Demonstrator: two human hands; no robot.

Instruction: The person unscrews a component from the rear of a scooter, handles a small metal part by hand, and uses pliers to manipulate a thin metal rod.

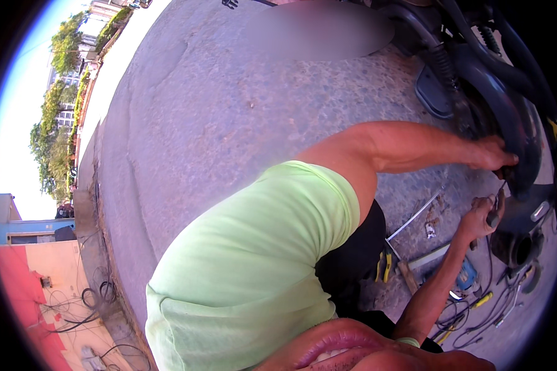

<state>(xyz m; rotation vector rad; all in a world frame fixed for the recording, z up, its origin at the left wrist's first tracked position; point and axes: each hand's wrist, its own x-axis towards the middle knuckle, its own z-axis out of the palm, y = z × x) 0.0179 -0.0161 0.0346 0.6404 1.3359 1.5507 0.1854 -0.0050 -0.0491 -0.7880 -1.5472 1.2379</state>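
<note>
Head view: both your hands at the motorcycle's dark fender, right of frame.
Your left hand is at the fender's edge, fingers bent; whether it pinches anything cannot be told. Your right hand, just below, is closed around a tool, its shaft directed up towards the fender's lower end. On the ground near your right forearm lie yellow-handled pliers and a blue power tool.
</note>
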